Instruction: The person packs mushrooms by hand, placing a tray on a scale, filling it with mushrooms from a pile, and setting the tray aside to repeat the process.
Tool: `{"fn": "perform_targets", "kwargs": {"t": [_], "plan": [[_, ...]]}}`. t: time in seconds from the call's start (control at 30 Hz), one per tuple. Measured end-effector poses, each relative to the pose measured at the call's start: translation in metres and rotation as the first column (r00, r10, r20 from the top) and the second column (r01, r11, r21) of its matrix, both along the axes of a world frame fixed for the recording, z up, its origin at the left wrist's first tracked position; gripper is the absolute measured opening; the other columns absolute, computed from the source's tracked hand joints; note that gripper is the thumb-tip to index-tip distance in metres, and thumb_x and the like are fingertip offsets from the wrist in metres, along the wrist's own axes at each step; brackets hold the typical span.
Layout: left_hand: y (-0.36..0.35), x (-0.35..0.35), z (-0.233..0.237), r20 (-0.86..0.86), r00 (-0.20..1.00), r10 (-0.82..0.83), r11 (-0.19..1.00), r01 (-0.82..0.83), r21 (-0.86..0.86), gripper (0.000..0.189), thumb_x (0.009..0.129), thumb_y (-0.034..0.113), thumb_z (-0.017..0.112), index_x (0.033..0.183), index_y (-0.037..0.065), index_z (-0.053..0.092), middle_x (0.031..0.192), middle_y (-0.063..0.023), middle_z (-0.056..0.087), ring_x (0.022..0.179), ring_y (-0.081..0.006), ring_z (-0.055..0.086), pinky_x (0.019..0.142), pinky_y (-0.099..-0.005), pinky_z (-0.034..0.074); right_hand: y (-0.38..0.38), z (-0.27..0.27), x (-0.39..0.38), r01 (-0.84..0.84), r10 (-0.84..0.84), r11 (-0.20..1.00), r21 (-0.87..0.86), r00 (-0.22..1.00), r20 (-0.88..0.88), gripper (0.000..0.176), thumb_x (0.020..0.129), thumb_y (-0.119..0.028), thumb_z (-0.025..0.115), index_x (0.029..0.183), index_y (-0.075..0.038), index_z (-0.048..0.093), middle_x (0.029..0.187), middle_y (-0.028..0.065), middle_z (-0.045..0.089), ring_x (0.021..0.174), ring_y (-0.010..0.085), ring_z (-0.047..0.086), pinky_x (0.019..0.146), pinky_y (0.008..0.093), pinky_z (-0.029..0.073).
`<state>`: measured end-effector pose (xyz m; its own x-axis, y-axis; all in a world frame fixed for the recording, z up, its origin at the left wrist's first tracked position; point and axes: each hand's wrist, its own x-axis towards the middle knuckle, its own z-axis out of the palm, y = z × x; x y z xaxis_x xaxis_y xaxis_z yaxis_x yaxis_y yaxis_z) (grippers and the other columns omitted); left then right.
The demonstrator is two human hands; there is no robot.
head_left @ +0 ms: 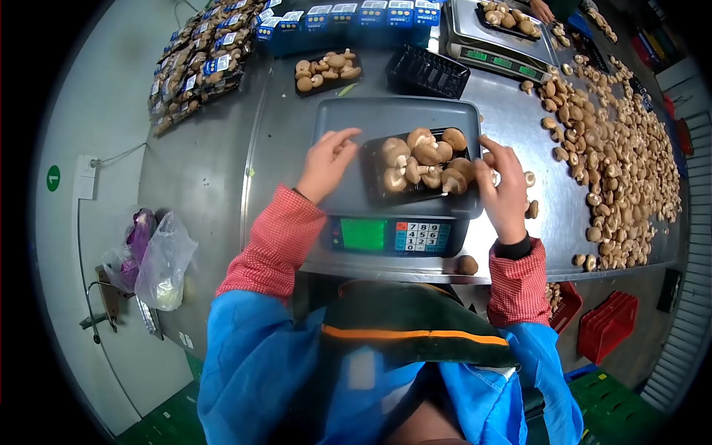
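Observation:
A black plastic tray (380,194) of brown shiitake mushrooms (426,154) rests on the grey platform of a digital scale (341,115). My left hand (330,165) hovers left of the tray, fingers apart and holding nothing. At the tray's right edge is my right hand (506,185), its thumb and forefinger spread beside the outermost mushrooms. Below the platform the scale's green display (363,234) is lit, next to a numbered keypad (423,237). One loose mushroom (467,265) lies on the table's front edge.
Loose mushrooms (623,170) cover the table's right side. Behind my scale are a filled tray (326,72), empty black trays (427,72) and a second scale (500,59), with a co-worker's hand (542,10) beside it. Wrapped packs (204,59) are piled at the far left.

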<state>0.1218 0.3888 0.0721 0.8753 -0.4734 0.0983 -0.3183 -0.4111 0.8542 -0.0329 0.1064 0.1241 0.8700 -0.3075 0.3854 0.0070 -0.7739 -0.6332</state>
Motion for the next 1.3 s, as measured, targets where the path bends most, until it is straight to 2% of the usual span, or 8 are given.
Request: {"fn": "perform_targets", "kwargs": {"t": [0.43, 0.63, 0.8, 0.9, 1.0, 1.1, 1.17, 1.3], "plan": [[-0.001, -0.038, 0.015, 0.01, 0.997, 0.077, 0.996, -0.077, 0.034, 0.025, 0.093, 0.015, 0.063, 0.116, 0.003, 0.065, 0.094, -0.0084, 0.062, 0.077, -0.0148, 0.062, 0.071, -0.0272, 0.051, -0.013, -0.041, -0.046, 0.183, -0.163, 0.974, 0.134, 0.975, -0.149, 0.025, 0.09, -0.008, 0.065, 0.113, -0.002, 0.063, 0.095, 0.0123, 0.065, 0.08, 0.022, 0.064, 0.073, 0.0335, 0.051], [-0.014, -0.072, 0.013, -0.106, 0.992, 0.067, 0.963, -0.037, 0.266, 0.057, 0.086, 0.017, 0.07, 0.136, 0.001, 0.048, 0.073, -0.0081, 0.061, 0.063, -0.0224, 0.061, 0.063, -0.0337, 0.051, 0.007, -0.044, -0.03, -0.131, 0.131, 0.991, -0.01, 0.991, -0.026, 0.038, 0.078, -0.009, 0.075, 0.112, -0.004, 0.058, 0.082, 0.0108, 0.057, 0.074, 0.0249, 0.059, 0.064, 0.0345, 0.049], [-0.022, -0.073, -0.003, 0.013, 0.991, 0.13, 0.932, -0.127, 0.34, 0.061, 0.084, 0.007, 0.064, 0.142, 0.003, 0.043, 0.076, -0.0092, 0.058, 0.068, -0.0254, 0.06, 0.065, -0.0363, 0.049, 0.031, -0.064, -0.009, -0.061, 0.054, 0.993, -0.102, 0.996, -0.067, 0.029, 0.077, -0.01, 0.07, 0.099, -0.003, 0.053, 0.085, 0.0166, 0.06, 0.078, 0.0359, 0.061, 0.066, 0.0457, 0.049], [-0.021, -0.07, -0.005, 0.066, 0.991, 0.114, 0.919, -0.131, 0.371, 0.065, 0.085, 0.002, 0.064, 0.146, 0.006, 0.041, 0.078, -0.0031, 0.051, 0.062, -0.0105, 0.05, 0.063, -0.0253, 0.046, 0.033, -0.063, -0.012, -0.082, 0.066, 0.989, -0.121, 0.989, -0.132, 0.035, 0.079, -0.009, 0.067, 0.11, -0.004, 0.052, 0.089, 0.0138, 0.063, 0.081, 0.0349, 0.063, 0.067, 0.0476, 0.05], [-0.015, -0.063, -0.017, 0.029, 0.991, 0.127, 0.922, -0.129, 0.364, 0.065, 0.087, 0.0, 0.062, 0.148, 0.007, 0.04, 0.08, 0.0005, 0.048, 0.064, -0.0073, 0.046, 0.063, -0.0217, 0.043, 0.012, -0.047, -0.026, -0.188, 0.188, 0.979, 0.073, 0.982, 0.011, 0.038, 0.078, -0.011, 0.07, 0.112, -0.005, 0.053, 0.094, 0.015, 0.063, 0.086, 0.035, 0.063, 0.07, 0.0471, 0.05], [-0.022, -0.069, -0.002, -0.035, 0.986, 0.161, 0.929, -0.139, 0.344, 0.063, 0.087, 0.001, 0.064, 0.146, 0.006, 0.043, 0.082, 0.0008, 0.047, 0.067, -0.0067, 0.045, 0.064, -0.0208, 0.043, -0.034, -0.056, -0.049, -0.046, 0.066, 0.959, 0.28, 0.996, -0.063, 0.042, 0.077, -0.012, 0.072, 0.115, -0.005, 0.055, 0.1, 0.016, 0.062, 0.091, 0.0346, 0.063, 0.074, 0.0466, 0.05], [-0.017, -0.069, -0.011, 0.018, 0.987, 0.162, 0.953, -0.161, 0.256, 0.059, 0.087, 0.002, 0.066, 0.143, 0.006, 0.046, 0.083, 0.001, 0.047, 0.067, -0.0066, 0.045, 0.065, -0.0207, 0.043, -0.078, -0.084, -0.062, 0.164, -0.168, 0.985, -0.062, 0.983, -0.074, 0.034, 0.077, -0.014, 0.074, 0.106, -0.007, 0.057, 0.094, 0.0136, 0.061, 0.082, 0.0333, 0.062, 0.068, 0.0443, 0.05], [-0.019, -0.072, 0.007, 0.157, 0.942, 0.296, 0.936, -0.319, 0.147, 0.041, 0.087, 0.006, 0.067, 0.126, 0.003, 0.057, 0.087, -0.0015, 0.048, 0.065, -0.0089, 0.047, 0.064, -0.0234, 0.044, -0.124, -0.133, -0.081, 0.146, -0.25, 0.931, -0.333, 0.922, -0.294, 0.029, 0.078, -0.011, 0.071, 0.103, -0.007, 0.057, 0.1, 0.0149, 0.057, 0.085, 0.0342, 0.062, 0.066, 0.0456, 0.052]]}}
